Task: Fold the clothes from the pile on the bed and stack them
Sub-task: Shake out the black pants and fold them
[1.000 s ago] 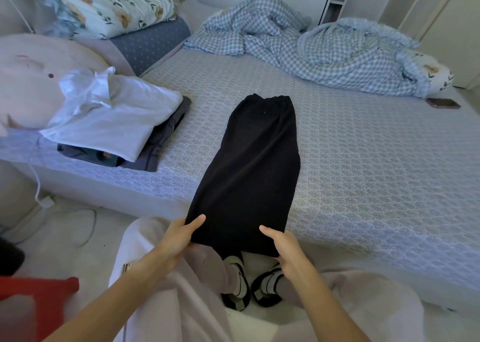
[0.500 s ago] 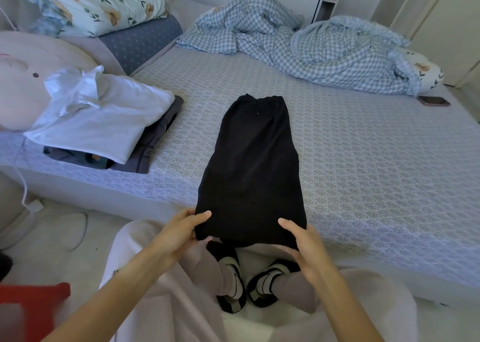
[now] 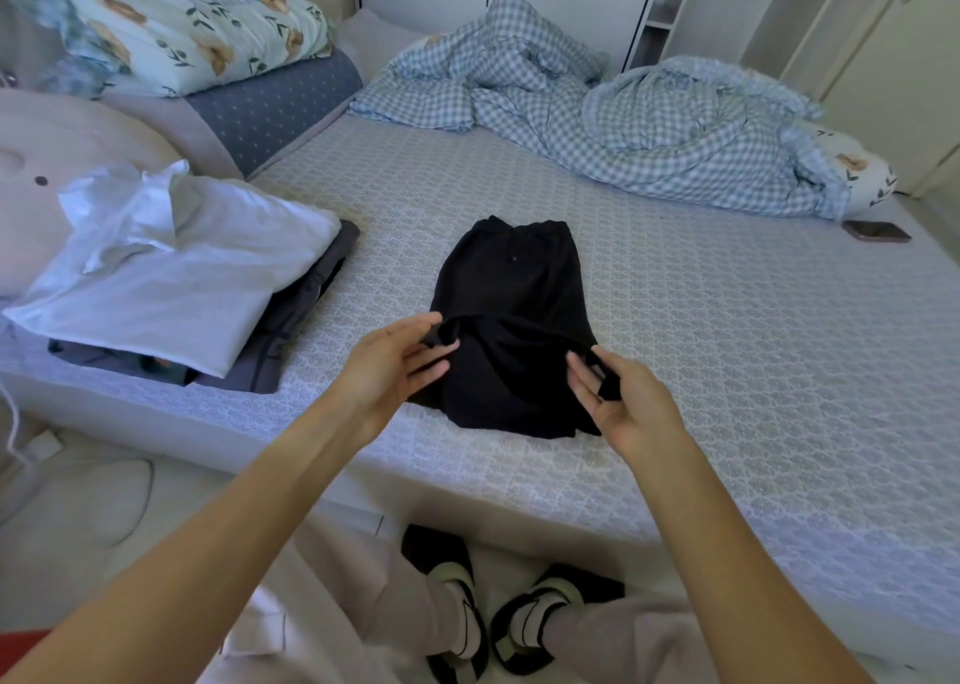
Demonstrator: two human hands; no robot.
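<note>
**Black garment half-folded at the edge of the bed**

Patterned grey-blue bedding covers the bed (image 3: 727,371), which fills most of the view from the head camera, with white cupboards behind it. Places below are given relative to the black garment (image 3: 514,320), which lies flat near the bed's front edge, its elastic waistband at the far end. Far to its left, a stack of folded clothes (image 3: 171,288) sits on the bed — a white top over dark grey pieces — with a floral pillow (image 3: 171,23) beyond it on a blue cushion. Just at the garment's near left corner, the left hand (image 3: 395,366) pinches a fold of black cloth between thumb and fingers, lifting the hem up and over the lower half. At the near right corner, the right hand (image 3: 623,397) grips the hem likewise, a strip of cloth caught between its fingers, which are narrowly closed. Behind the garment and to its right, a rumpled blue checked duvet (image 3: 649,132) lies along the far side — and well to the right, a phone (image 3: 876,231) rests on the sheet.
</note>
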